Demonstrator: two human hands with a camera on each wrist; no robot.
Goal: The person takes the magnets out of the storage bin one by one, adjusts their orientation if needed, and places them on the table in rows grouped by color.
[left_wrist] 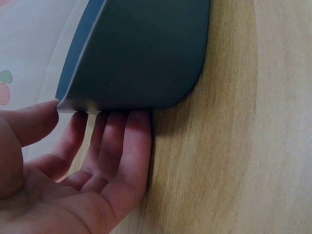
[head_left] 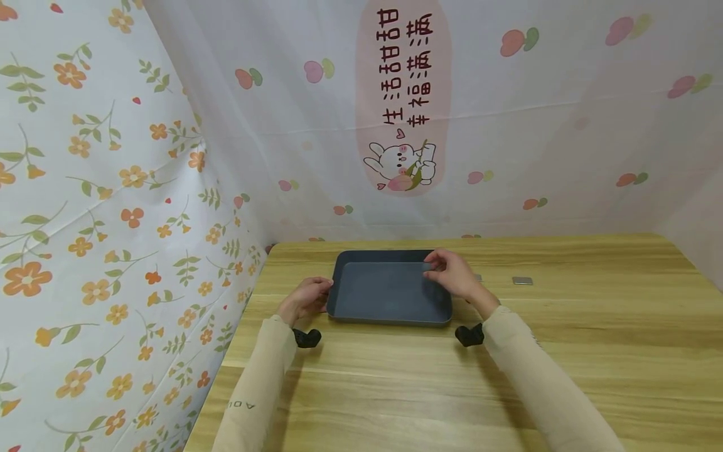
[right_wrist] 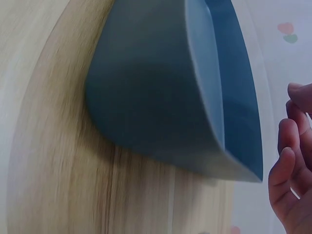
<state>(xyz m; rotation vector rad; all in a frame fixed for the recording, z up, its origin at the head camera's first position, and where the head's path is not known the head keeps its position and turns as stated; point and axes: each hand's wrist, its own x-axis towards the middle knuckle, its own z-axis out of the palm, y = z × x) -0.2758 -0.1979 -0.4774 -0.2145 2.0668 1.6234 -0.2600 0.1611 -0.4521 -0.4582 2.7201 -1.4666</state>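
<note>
A dark grey-blue rectangular tray with raised walls lies on the wooden table. At its left end is my left hand. In the left wrist view the fingertips rest against the tray's outer wall, with the thumb at the rim. My right hand is over the tray's right end, its fingers loosely bent. The right wrist view shows that hand beside the tray's rim with a gap between them, and nothing shows in its fingers.
A small silver-grey rectangular piece lies on the table to the right; another piece is partly hidden by my right hand. Patterned cloth hangs behind the table, and flowered cloth on the left.
</note>
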